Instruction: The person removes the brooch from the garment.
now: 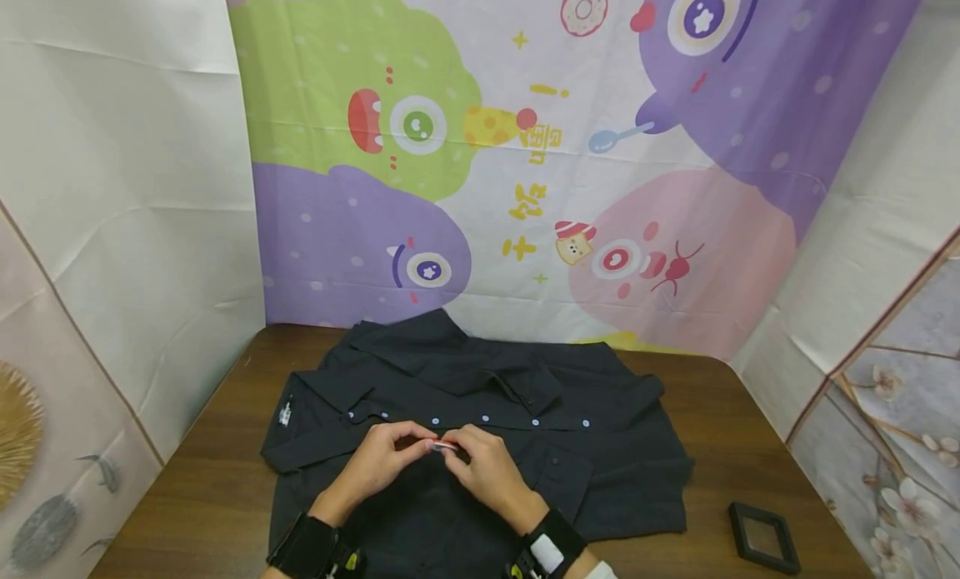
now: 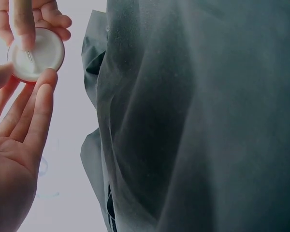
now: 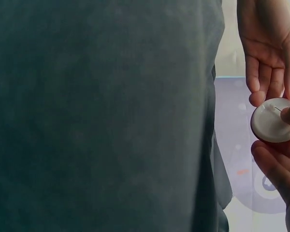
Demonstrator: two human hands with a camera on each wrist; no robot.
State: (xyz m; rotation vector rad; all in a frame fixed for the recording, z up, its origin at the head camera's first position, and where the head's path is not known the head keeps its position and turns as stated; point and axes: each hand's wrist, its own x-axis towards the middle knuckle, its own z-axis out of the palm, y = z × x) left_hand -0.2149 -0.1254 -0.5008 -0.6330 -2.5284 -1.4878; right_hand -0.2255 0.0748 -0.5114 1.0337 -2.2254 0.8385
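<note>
Fingers (image 1: pixel 408 429) of left hand (image 1: pixel 377 465), right hand (image 1: pixel 489 469) pinch one badge (image 2: pixel 46 54); one shirt (image 1: pixel 480 396), one frame (image 1: pixel 739 532).

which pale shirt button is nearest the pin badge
In the head view, the third pale button from the left, just above the pin badge; the others lie farther to either side.

brown wooden table (image 1: pixel 202 487) | 1 dark shirt (image 1: pixel 450 400), spread across middle | 1 black square frame (image 1: pixel 786 544), near right edge
</note>
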